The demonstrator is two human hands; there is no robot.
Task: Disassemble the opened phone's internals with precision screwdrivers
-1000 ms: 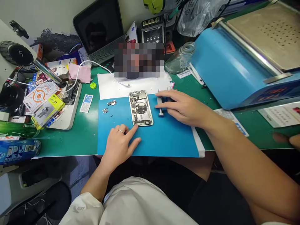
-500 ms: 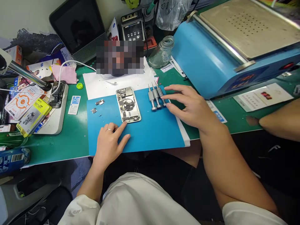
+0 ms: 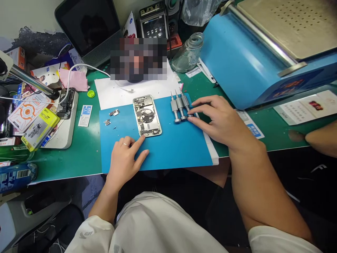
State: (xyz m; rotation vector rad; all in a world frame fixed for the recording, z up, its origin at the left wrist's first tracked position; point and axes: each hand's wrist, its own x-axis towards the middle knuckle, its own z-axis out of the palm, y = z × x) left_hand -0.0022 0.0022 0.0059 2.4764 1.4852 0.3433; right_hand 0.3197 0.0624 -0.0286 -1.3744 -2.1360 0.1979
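Observation:
An opened phone housing (image 3: 154,127) lies upright on the blue mat (image 3: 168,151), its inner parts exposed. My left hand (image 3: 126,156) rests below it; its index finger is stretched to the phone's bottom edge, the thumb apart, the other fingers curled, and it holds nothing. Three grey screwdrivers (image 3: 174,106) lie side by side right of the phone, tips pointing away from me. The thumb and fingers of my right hand (image 3: 218,117) close on the capped end of the rightmost screwdriver (image 3: 185,101). Small metal parts (image 3: 114,112) lie on the mat left of the phone.
A large blue machine (image 3: 229,66) with a perforated plate stands at the right. Behind the mat are a glass jar (image 3: 188,54) and a white cable (image 3: 92,65). Boxes, including a yellow battery box (image 3: 39,128), crowd the left. Another person's arm (image 3: 322,138) rests at the right edge.
My right thumb and fingers have drawn together on the rightmost screwdriver's end. My left index finger stays at the phone's bottom edge. The whole view has shifted slightly.

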